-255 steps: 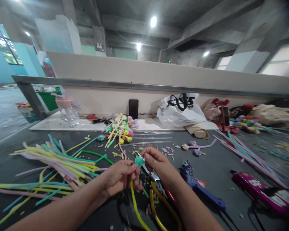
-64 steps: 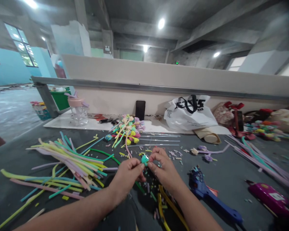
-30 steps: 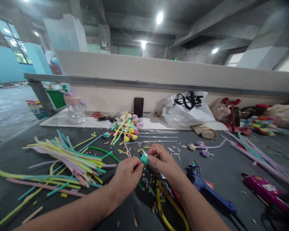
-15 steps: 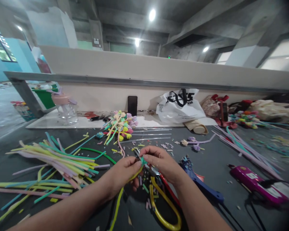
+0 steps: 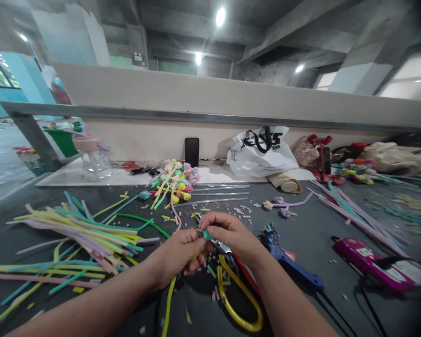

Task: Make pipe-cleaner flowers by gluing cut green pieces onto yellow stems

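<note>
My left hand (image 5: 182, 252) and my right hand (image 5: 228, 234) meet over the dark table, fingertips pinched on a small teal pipe-cleaner piece (image 5: 206, 235). A yellow pipe-cleaner stem (image 5: 170, 299) runs down from under my left hand toward the near edge. My fingers partly hide the teal piece, and how it joins the yellow stem cannot be made out. Beneath my right hand lies a metal tool with a yellow loop handle (image 5: 240, 306) and some red beside it; its tip is partly covered.
Loose pipe cleaners (image 5: 77, 229) spread at left. A pipe-cleaner flower bunch (image 5: 175, 180) sits behind my hands, near a phone (image 5: 192, 152) and white bag (image 5: 261, 154). At right lie a blue glue gun (image 5: 291, 267) and a magenta corded tool (image 5: 372, 262). A bottle (image 5: 94, 159) stands back left.
Both hands still pinch the teal piece, having shifted slightly; the fingers now cover more of it. The yellow stem hangs a little further left. The whole view has tilted slightly.
</note>
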Motion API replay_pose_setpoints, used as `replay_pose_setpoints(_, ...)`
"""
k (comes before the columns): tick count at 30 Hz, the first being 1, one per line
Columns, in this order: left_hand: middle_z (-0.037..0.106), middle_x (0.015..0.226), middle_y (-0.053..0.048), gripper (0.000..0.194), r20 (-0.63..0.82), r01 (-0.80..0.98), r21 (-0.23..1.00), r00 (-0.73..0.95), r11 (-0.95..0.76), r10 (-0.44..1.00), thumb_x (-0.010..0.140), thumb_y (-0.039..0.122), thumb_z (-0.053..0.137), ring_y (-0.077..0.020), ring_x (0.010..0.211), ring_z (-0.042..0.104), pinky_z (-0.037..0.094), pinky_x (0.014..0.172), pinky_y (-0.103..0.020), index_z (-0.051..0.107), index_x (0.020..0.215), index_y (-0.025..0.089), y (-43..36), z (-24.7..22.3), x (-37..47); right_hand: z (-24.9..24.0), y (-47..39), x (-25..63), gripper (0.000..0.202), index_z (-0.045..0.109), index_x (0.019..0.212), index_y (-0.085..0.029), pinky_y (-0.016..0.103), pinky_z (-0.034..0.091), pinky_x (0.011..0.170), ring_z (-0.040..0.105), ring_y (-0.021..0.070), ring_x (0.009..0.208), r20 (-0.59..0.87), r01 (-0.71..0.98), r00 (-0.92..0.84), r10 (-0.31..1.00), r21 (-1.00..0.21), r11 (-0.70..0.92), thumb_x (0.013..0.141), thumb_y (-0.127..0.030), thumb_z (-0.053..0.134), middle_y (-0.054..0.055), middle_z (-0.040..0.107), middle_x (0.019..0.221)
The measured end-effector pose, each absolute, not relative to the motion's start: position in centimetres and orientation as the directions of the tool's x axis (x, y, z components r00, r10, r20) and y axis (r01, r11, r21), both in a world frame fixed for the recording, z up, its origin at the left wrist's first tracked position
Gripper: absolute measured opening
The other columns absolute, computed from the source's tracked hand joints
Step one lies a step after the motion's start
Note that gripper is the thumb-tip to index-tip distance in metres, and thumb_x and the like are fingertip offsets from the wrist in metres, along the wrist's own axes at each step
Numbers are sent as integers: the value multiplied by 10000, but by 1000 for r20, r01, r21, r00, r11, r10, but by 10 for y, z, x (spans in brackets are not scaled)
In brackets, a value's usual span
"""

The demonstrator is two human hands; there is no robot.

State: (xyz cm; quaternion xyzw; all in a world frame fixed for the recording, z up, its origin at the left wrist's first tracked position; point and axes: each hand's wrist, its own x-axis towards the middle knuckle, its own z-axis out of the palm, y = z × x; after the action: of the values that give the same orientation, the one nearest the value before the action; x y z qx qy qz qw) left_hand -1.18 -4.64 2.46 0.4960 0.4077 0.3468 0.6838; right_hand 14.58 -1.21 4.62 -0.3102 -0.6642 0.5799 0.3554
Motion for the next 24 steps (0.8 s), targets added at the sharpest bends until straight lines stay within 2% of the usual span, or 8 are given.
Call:
replay_pose_setpoints(6, 407, 509, 76, 286, -123, 33, 992, 325, 118, 938, 799, 438, 418, -41, 360, 363, 278, 350, -153, 459, 698, 173, -50, 21, -6, 45, -11, 146, 151, 608, 869, -190, 247, 420, 638, 521, 114, 653, 113, 0, -542, 833, -991, 135, 766, -295, 573, -6, 554, 764)
replay_pose_setpoints(10, 372, 464, 86, 253, -56, 114, 993, 228, 31, 972, 817, 385, 386, -49, 353, 353, 288, 353, -158, 443, 680, 180, -47, 21, -7, 45, -8, 147, 224, 583, 982, -206, 227, 386, 596, 480, 103, 602, 170, 16, -370, 913, -982, 190, 795, -318, 533, -26, 522, 673)
replay_pose_setpoints(12, 374, 444, 85, 242, -30, 120, 993, 207, 5, 978, 819, 375, 386, -59, 361, 367, 306, 363, -164, 454, 693, 180, -46, 19, -8, 45, -7, 148, 191, 589, 937, -195, 226, 378, 580, 456, 103, 584, 239, 51, -284, 928, -963, 264, 796, -305, 522, -30, 495, 641)
replay_pose_setpoints(14, 392, 449, 81, 234, -31, 96, 995, 218, 10, 975, 816, 379, 396, -68, 374, 391, 337, 373, -172, 456, 708, 181, -44, 17, -8, 44, -6, 148, 142, 594, 870, -191, 231, 386, 589, 457, 107, 606, 307, 118, -248, 919, -932, 343, 785, -282, 525, -13, 517, 713)
replay_pose_setpoints(16, 414, 474, 78, 230, -45, 59, 998, 240, 31, 970, 810, 387, 414, -73, 385, 414, 365, 380, -183, 438, 700, 186, -43, 14, -8, 43, -5, 148, 104, 596, 821, -189, 242, 397, 618, 478, 118, 653, 370, 203, -266, 890, -881, 427, 777, -254, 528, 6, 539, 797)
replay_pose_setpoints(19, 442, 481, 72, 246, -32, 53, 998, 255, 19, 966, 816, 395, 409, -79, 400, 442, 392, 405, -194, 417, 681, 189, -42, 11, -9, 43, -5, 147, 79, 596, 793, -186, 262, 411, 680, 512, 143, 735, 435, 287, -330, 838, -799, 528, 779, -212, 522, 21, 556, 817)
replay_pose_setpoints(24, 452, 451, 69, 254, 27, 123, 991, 217, -55, 976, 835, 391, 374, -83, 395, 445, 396, 417, -198, 438, 706, 182, -41, 12, -10, 45, -6, 146, 89, 597, 777, -185, 273, 432, 699, 536, 152, 752, 482, 302, -364, 797, -749, 590, 789, -210, 513, 28, 564, 796)
